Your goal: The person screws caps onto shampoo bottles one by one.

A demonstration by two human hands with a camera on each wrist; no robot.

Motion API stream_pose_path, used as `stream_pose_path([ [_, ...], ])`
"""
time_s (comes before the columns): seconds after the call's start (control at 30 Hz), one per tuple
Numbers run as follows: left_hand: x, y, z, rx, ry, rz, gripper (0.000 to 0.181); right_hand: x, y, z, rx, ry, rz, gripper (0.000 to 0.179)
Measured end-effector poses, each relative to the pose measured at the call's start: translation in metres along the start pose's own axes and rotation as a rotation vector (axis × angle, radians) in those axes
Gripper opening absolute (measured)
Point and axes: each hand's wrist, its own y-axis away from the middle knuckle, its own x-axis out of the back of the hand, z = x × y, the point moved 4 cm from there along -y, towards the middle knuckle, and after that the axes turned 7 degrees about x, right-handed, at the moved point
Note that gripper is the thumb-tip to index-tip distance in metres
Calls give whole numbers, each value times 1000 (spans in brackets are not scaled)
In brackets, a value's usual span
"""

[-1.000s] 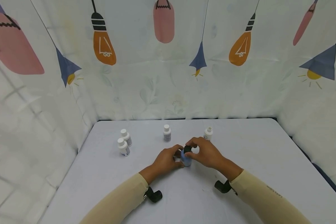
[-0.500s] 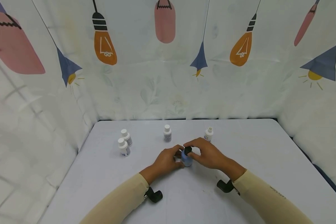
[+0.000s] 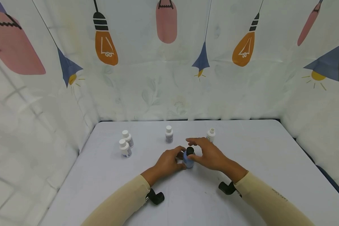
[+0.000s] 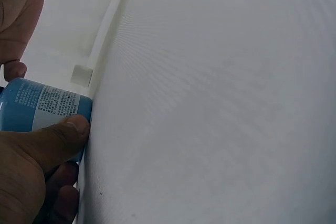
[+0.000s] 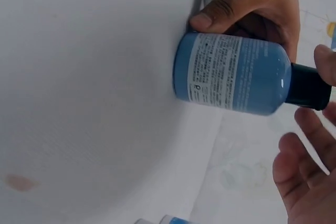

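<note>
An upright blue bottle (image 3: 188,162) with a printed label and a black cap (image 3: 190,151) stands on the table. My left hand (image 3: 167,161) grips the bottle low on its body, thumb across the label side in the left wrist view. My right hand (image 3: 209,153) is at the cap, its thumb against the near side. The other fingers are spread and raised off the cap; in the right wrist view these fingers (image 5: 310,169) hang loosely beside it.
Two white capped bottles (image 3: 125,149) stand at the left and another white bottle (image 3: 169,135) at the back middle. Behind my right hand is a white bottle without a cap (image 3: 211,134). A patterned cloth wall (image 3: 169,88) rises behind the table (image 3: 243,135).
My right hand's fingers have come off the cap and lifted away, while the thumb stays by it. My left hand still holds the bottle in the same place.
</note>
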Motion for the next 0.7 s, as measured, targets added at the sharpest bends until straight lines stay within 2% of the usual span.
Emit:
stream_pose_path([
  [0.13, 0, 0, 0, -5, -8, 4, 60, 3, 1, -3, 102, -12, -32, 49],
  [0.2, 1, 0, 1, -8, -8, 1, 60, 4, 2, -3, 113, -9, -35, 43],
  [0.3, 1, 0, 2, -8, -5, -1, 60, 3, 1, -2, 73, 5, -16, 39],
  [0.53, 1, 0, 2, 5, -10, 4, 59, -1, -2, 2, -76, 42, 33, 37],
  [0.7, 1, 0, 2, 3, -15, 6, 59, -3, -2, 4, -85, 43, 21, 41],
])
